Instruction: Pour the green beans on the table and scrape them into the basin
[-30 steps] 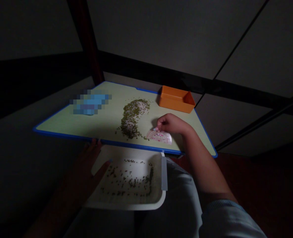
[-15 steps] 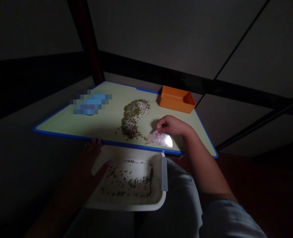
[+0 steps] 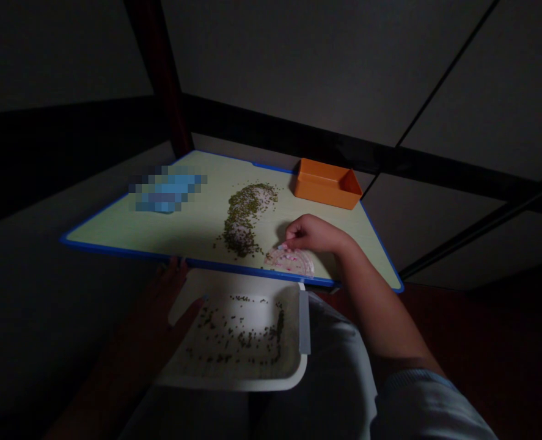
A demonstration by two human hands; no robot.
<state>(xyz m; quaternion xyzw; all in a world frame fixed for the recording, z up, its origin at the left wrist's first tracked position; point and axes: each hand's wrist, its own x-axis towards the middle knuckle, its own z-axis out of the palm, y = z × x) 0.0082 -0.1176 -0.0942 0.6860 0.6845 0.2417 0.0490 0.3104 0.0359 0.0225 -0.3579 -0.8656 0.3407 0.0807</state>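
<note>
My right hand (image 3: 311,233) pinches the upper edge of a clear half-round protractor (image 3: 293,263) with pink marks. The protractor lies close above the pale board (image 3: 197,226), just right of a long pile of small green beans (image 3: 243,217). In deep shadow, my left hand (image 3: 176,299) grips the left side of a white plastic tub (image 3: 271,384), its thumb over the inside and its fingers near the board's front edge. Scattered beans lie on the tub's floor, which sits below that edge, over my lap.
An orange open box (image 3: 325,192) stands at the board's back right. Toward the back left lies a blurred-out blue item (image 3: 167,192). A blue rim borders the board, and pale panels (image 3: 289,67) rise behind it. The light is dim.
My right hand has shifted slightly left with the protractor, toward the bean pile. The bright glare on the protractor is gone. My left hand and the tub look unmoved.
</note>
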